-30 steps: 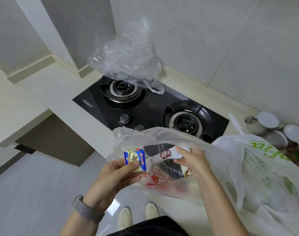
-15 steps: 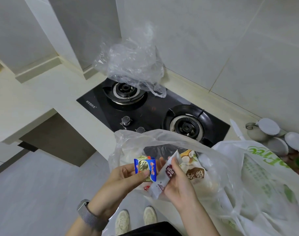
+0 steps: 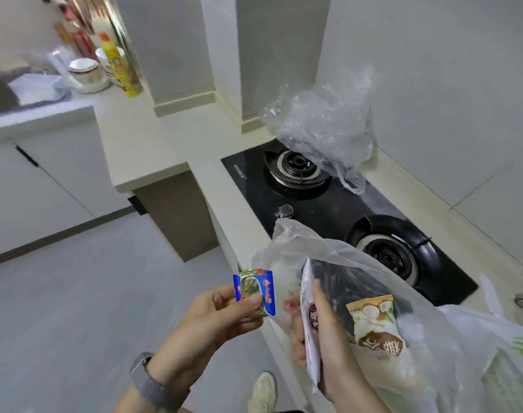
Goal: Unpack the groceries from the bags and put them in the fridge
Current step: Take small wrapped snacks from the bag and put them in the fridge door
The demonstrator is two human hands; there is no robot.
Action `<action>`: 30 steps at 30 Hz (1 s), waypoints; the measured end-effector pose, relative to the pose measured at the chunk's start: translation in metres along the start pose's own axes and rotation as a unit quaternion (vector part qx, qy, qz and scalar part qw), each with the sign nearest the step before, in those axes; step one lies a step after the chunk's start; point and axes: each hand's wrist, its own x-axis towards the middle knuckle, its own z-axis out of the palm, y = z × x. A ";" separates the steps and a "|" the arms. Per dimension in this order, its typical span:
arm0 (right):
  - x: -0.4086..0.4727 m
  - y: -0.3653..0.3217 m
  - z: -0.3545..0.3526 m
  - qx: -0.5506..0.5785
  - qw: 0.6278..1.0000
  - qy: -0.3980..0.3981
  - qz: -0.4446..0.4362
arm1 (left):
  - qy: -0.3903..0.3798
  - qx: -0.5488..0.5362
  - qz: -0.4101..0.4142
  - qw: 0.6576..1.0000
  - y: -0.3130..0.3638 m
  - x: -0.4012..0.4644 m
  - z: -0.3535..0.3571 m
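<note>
Left hand [image 3: 221, 315] pinches butter packs [image 3: 254, 292] at 9 o'clock of the bag [image 3: 343, 251]; right hand [image 3: 328, 347] grips a white pouch [image 3: 309, 332] at its mouth. Both look light, soft, slippery-wrapped; hold across flat faces, not seams.
</note>
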 end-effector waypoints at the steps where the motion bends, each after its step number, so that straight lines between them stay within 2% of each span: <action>1: -0.003 -0.002 0.007 -0.013 1.000 -0.027 -0.007 | 0.012 -0.017 0.007 1.000 0.001 -0.009 -0.006; 5: -0.005 -0.003 0.053 -0.068 0.993 -0.100 0.013 | 0.070 -0.067 0.041 0.994 -0.002 -0.049 -0.036; 9: -0.024 0.014 0.116 -0.130 0.979 -0.153 -0.040 | 0.129 -0.115 0.066 0.983 -0.016 -0.102 -0.078; 21: -0.182 0.160 0.286 -0.211 0.908 -0.359 -0.044 | 0.229 -0.219 0.193 0.929 -0.101 -0.328 -0.182; 23: -0.207 0.185 0.306 -0.236 0.886 -0.398 -0.042 | 0.245 -0.224 0.204 0.921 -0.114 -0.365 -0.194; 26: -0.246 0.219 0.335 -0.295 0.836 -0.461 -0.031 | 0.313 -0.219 0.209 0.900 -0.133 -0.415 -0.208; 30: -0.300 0.247 0.376 -0.366 0.754 -0.544 -0.025 | 0.401 -0.246 0.259 0.843 -0.145 -0.477 -0.221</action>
